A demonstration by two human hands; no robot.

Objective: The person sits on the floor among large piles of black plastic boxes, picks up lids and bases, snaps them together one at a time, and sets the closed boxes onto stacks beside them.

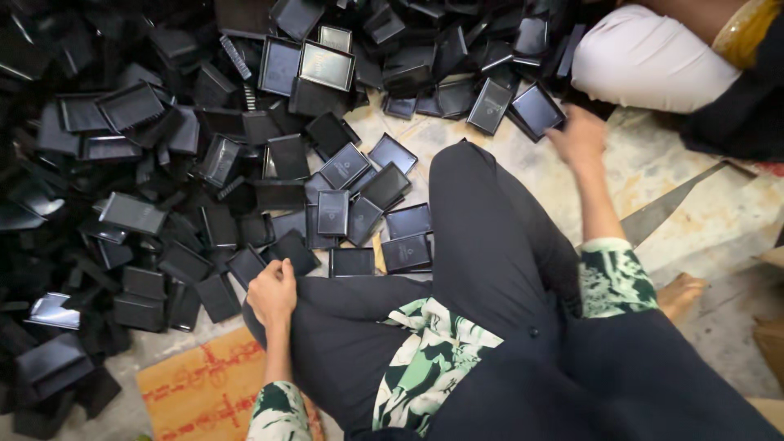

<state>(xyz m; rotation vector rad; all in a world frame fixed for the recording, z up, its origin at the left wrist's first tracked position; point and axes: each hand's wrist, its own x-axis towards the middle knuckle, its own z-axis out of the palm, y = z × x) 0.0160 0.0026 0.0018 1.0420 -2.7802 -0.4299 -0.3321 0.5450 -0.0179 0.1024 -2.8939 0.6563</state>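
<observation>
Right hand (pixel 578 135) is stretched out far across the raised knee, fingers closing on the edge of a flat black tray (pixel 536 109) at the near rim of the big black pile (pixel 163 163). Left hand (pixel 273 292) sits curled shut, empty, on the black trouser leg (pixel 490 237), just beside the nearest trays; an orange mat (pixel 200 392) lies near left.

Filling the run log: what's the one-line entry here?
right hand: reaching black tray | left hand: fisted on knee

Black glossy box lids (pixel 343 167); black trousers (pixel 490 245); green-white floral sleeves (pixel 612 278); orange mat (pixel 204 392), red marks.
</observation>
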